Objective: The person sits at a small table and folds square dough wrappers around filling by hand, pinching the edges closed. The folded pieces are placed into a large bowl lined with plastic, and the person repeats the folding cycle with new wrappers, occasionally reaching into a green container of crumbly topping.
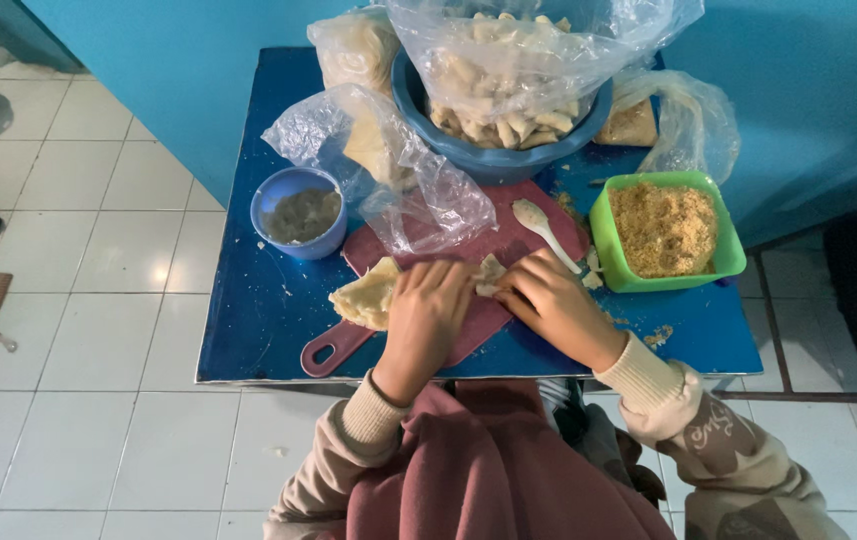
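My left hand and my right hand meet over a dark red cutting board on the blue table. Between their fingertips they pinch a small pale pastry wrapper. A stack of flat pale wrappers lies on the board just left of my left hand. A white spoon rests on the board beside a green tub of golden crumbly filling, to the right of my right hand.
A small blue bowl of dark liquid stands at the left. A big blue basin lined with clear plastic holds several folded pastries. Crumpled plastic bags lie behind the board. White tiled floor surrounds the table.
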The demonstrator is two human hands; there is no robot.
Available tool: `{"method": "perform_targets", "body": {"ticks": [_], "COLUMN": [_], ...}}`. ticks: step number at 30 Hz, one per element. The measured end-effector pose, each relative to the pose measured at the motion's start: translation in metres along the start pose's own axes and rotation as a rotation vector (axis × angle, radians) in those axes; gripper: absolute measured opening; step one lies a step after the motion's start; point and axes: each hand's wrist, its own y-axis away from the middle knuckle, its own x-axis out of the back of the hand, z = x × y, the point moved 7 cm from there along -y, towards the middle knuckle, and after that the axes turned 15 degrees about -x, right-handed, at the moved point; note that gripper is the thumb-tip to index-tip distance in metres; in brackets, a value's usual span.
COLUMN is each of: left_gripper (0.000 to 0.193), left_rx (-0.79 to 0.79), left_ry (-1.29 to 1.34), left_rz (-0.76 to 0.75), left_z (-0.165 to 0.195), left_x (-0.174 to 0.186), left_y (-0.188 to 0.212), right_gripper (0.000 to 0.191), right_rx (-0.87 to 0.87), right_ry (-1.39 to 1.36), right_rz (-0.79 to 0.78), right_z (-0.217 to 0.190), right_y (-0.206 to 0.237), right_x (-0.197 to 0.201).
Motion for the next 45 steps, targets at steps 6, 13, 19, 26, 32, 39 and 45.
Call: {"method": "perform_targets", "body": {"ticks": [6,13,19,26,32,39,45], "left_gripper": [0.013,0.008,0.009,0.005,0.016,0.019,0.020], "left_rx": [0.114,0.109,0.072,0.045,0.091,0.100,0.166], "left_ry": [-0.166,-0.155,-0.164,0.002,0.106,-0.045,-0.033], "left_rz": [-0.022,-0.019,0.001,0.014,0.047,0.070,-0.011], "left_z": [-0.007,-0.004,-0.001,0.004,-0.002,-0.001,-0.008], "left_x": [-0.005,-0.017,-0.022,-0.019,-0.005,0.002,-0.017], "left_y": [0.002,0.001,-0.001,-0.006,-0.003,0.003,0.004], "right_gripper": [0.017,0.018,0.018,0.019,0.019,0.019,0.017], "right_rx": [0.156,0.157,0.148,0.121,0.112,0.123,0.109], "right_ry": [0.090,0.116,0.080,0.063,0.053,0.048,0.055], "right_rz": [0.074,0.087,0.078,0.077,0.078,0.084,0.068], "right_z": [-0.009,-0.013,-0.013,-0.011,-0.008,-0.010,-0.011], "right_y": [0.010,0.011,0.010,0.010,0.011,0.010,0.009], "right_x": [0.004,0.004,0.005,0.003,0.003,0.003,0.003]}}
